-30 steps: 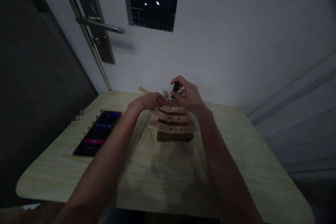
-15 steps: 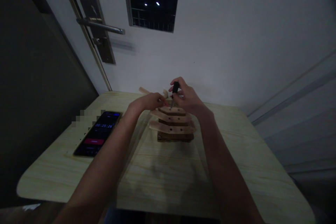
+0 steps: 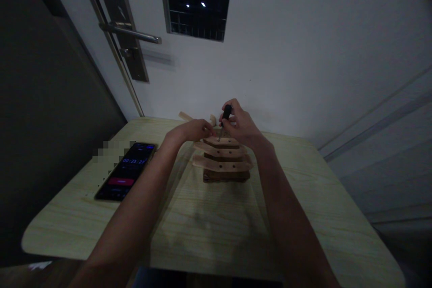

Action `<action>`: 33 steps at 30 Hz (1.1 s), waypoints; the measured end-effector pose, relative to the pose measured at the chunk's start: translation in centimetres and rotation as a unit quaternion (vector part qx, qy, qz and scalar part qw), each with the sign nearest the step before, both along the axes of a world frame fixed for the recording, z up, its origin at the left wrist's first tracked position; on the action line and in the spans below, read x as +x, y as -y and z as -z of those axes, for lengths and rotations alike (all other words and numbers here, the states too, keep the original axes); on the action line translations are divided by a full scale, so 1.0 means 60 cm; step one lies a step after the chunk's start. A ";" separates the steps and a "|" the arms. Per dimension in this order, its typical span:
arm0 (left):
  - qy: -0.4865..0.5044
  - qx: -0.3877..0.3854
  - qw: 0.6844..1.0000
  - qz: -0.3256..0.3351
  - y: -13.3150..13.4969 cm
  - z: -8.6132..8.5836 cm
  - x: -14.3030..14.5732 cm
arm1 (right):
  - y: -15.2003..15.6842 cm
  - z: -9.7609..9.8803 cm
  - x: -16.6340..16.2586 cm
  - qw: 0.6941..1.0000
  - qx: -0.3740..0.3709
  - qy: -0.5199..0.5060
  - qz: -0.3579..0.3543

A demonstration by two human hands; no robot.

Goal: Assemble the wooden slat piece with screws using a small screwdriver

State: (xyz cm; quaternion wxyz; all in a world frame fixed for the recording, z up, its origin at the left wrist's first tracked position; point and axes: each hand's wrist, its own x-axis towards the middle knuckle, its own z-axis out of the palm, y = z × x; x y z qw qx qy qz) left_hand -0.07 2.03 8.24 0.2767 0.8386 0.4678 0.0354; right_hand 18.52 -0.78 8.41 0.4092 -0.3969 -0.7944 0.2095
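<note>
My right hand (image 3: 243,127) is closed around the black handle of a screwdriver (image 3: 227,112). Its shaft slants down, with the tip at a hole of the farthest pale wooden strip (image 3: 225,141). At that strip's left end, my left hand (image 3: 194,130) has its fingers curled and pressed against it; the hand covers this end. Nearer me lie a middle wooden strip (image 3: 224,152) and a front wooden strip (image 3: 225,167), each bent and showing two dark holes. All three sit across a dark brown wooden base (image 3: 226,177).
A phone (image 3: 126,173) with a running timer lies left of my left forearm on the light wood table (image 3: 216,220). Behind my hands are a loose pale stick (image 3: 185,116) and a small curved pale piece (image 3: 212,120). A white door with a metal handle (image 3: 135,33) rises behind the table.
The screwdriver handle and my right fingers have shifted very slightly to the right. The left hand keeps its place, and the strips look unchanged. The phone timer has advanced.
</note>
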 end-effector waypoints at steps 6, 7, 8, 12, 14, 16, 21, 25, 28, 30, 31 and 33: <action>-0.014 0.001 1.000 -0.011 0.002 -0.003 0.003 | 0.001 -0.001 -0.002 1.000 0.004 0.016 -0.001; -0.016 0.000 1.000 -0.011 0.002 -0.003 0.003 | 0.001 -0.001 -0.002 1.000 0.000 0.021 0.002; -0.018 0.000 1.000 -0.011 0.003 -0.003 0.003 | 0.001 0.000 -0.002 1.000 -0.003 0.024 0.003; -0.016 -0.001 1.000 -0.010 0.001 -0.002 0.003 | 0.000 0.001 -0.002 1.000 0.003 0.023 0.001; -0.013 -0.004 1.000 -0.008 0.000 0.000 0.003 | -0.001 0.002 -0.003 1.000 0.002 0.020 -0.002; -0.012 -0.008 1.000 -0.006 -0.002 0.001 0.002 | 0.000 0.002 -0.003 1.000 -0.001 0.018 -0.002; -0.004 -0.015 1.000 -0.003 -0.003 0.002 0.001 | 0.000 0.002 -0.005 1.000 0.010 0.015 0.004; 0.001 -0.001 1.000 -0.002 -0.006 0.005 0.001 | -0.001 0.002 -0.005 1.000 0.009 0.020 0.004; 0.003 -0.005 1.000 -0.001 -0.008 0.007 0.000 | 0.000 0.002 -0.006 1.000 -0.002 0.019 0.002; -0.003 -0.010 1.000 -0.003 -0.009 0.009 -0.001 | 0.001 0.002 -0.007 1.000 0.000 0.017 0.004; -0.005 -0.011 1.000 -0.004 -0.010 0.009 -0.001 | 0.001 0.002 -0.007 1.000 0.005 0.017 0.005; -0.005 -0.008 1.000 -0.002 -0.011 0.010 -0.002 | 0.003 0.001 -0.008 1.000 0.016 0.017 0.002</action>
